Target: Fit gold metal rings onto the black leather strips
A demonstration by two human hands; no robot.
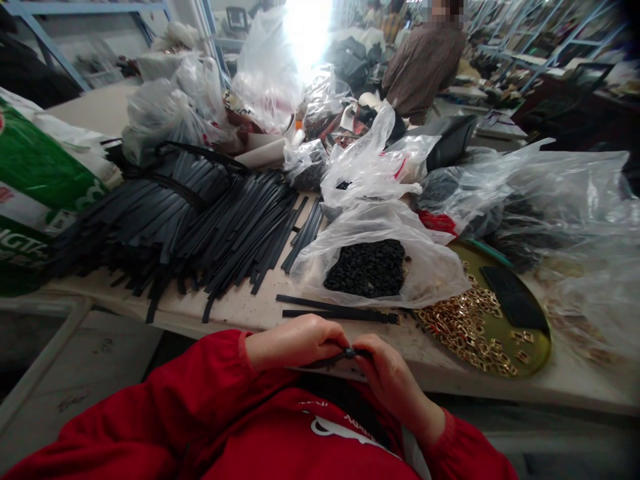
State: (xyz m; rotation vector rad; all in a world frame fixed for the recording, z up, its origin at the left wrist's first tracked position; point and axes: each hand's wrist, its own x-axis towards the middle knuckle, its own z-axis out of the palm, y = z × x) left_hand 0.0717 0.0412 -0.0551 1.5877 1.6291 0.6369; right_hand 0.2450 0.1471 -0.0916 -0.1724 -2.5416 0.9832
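Note:
My left hand (295,341) and my right hand (393,380) meet at the table's front edge, both pinched on one thin black strap (335,359) with a small black loop on it. Both arms wear red sleeves. Just beyond my hands lie two finished black straps (335,308) on the table. An open clear bag of small black loops (367,268) sits behind them. To the right is a round brass-coloured tray (535,347) with several gold buckles (465,327).
A big heap of black strips (200,220) covers the table's left half, next to a green and white sack (40,180). Clear plastic bags (565,200) crowd the back and right. A person in a brown top (425,63) sits beyond the table.

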